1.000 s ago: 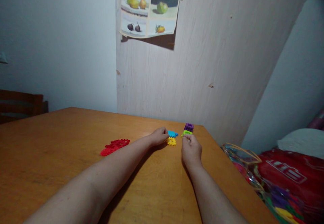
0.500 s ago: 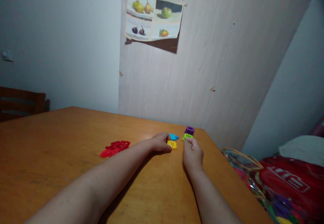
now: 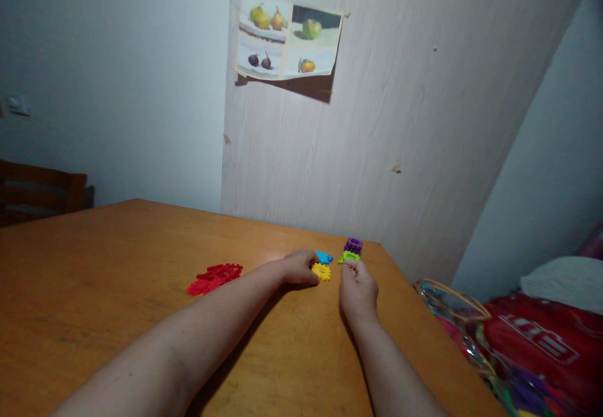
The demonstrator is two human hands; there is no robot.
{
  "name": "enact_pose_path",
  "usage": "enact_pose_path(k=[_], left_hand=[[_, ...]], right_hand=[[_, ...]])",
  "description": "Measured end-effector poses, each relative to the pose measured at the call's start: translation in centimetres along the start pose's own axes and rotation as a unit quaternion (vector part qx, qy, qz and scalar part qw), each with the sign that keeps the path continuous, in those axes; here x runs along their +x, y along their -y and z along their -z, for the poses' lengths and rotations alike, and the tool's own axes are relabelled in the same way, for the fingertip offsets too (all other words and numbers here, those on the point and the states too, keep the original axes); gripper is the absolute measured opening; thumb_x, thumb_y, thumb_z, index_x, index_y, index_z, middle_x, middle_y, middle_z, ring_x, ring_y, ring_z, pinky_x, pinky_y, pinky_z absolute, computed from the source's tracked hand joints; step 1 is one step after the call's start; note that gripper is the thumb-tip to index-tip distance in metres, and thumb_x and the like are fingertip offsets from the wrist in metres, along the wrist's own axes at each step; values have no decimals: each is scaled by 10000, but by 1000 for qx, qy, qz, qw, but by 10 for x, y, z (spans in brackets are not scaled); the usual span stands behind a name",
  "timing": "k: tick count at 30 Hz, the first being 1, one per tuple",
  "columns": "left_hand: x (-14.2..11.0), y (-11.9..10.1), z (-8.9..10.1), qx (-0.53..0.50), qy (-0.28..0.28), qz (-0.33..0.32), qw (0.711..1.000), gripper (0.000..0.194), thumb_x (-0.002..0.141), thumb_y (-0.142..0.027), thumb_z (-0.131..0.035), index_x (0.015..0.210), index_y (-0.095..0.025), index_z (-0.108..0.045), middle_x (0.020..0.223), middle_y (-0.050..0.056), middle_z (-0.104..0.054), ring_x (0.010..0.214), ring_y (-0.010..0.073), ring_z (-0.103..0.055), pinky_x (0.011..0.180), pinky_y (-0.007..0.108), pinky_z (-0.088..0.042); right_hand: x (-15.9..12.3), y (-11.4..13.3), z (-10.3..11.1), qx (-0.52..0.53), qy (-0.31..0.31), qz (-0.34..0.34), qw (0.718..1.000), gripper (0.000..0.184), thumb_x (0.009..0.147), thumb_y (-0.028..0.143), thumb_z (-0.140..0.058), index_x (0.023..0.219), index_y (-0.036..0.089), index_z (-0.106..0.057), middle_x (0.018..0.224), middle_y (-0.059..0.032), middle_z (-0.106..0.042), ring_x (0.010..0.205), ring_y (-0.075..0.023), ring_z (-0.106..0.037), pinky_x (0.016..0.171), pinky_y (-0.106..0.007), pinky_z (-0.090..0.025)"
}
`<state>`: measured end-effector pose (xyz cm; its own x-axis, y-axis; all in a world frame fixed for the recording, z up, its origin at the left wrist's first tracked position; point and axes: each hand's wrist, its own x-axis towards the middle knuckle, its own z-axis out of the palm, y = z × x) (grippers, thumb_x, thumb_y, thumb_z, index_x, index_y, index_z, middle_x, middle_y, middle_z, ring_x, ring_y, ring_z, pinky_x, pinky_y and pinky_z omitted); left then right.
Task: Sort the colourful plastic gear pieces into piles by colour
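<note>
My left hand (image 3: 298, 266) rests on the wooden table (image 3: 117, 266) with its fingers curled, touching a small yellow toothed plastic piece (image 3: 321, 271). A blue piece (image 3: 323, 257) lies just behind that. My right hand (image 3: 358, 285) lies beside it with the fingers closed, their tips at a green piece (image 3: 349, 257) that joins a purple piece (image 3: 353, 245). Whether either hand grips its piece is hard to make out.
A cluster of red plastic pieces (image 3: 214, 277) lies to the left of my arms. A clear bag of coloured pieces (image 3: 475, 335) sits past the table's right edge on a red cover. A fruit picture (image 3: 288, 40) hangs on the wall. A wooden chair (image 3: 42, 191) stands far left.
My left hand slid down from the blue piece onto the yellow one. The right hand stayed at the green piece. The camera tilted slightly.
</note>
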<state>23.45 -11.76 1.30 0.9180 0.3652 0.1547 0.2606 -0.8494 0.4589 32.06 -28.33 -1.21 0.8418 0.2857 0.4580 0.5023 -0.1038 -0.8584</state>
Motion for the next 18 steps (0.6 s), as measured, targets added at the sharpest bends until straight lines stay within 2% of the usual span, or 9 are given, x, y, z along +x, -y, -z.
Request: enact_pose_path(k=[4,7,18], left_hand=[[0,-3,3,24,2,9,1000,310,625,-421,-765,849,-208,-742,748,8,-664,732,183,-611,573,244,-368],[1,-1,1,27,-5,21,999,342,645,-448,-759,889,-210,-744,801,11,-685,751,179,-613,580,240,-371],[-3,3,2,-40,-7,36,999,428,619,-359,-780,986,-170,-666,841,2,-675,702,149,-584,544,223,-372]], right_hand=[[0,1,0,-3,6,3,1000,309,825,448,-520,899,208,-699,620,7,-609,579,-195,-540,552,-275,-365],[0,0,0,-5,7,5,1000,300,820,443,-527,890,209,-701,619,5,-615,582,-198,-548,555,-276,-369],[-1,0,-1,0,1,8,1000,324,820,449,-509,878,200,-709,609,-2,-626,553,-192,-527,523,-273,-347]])
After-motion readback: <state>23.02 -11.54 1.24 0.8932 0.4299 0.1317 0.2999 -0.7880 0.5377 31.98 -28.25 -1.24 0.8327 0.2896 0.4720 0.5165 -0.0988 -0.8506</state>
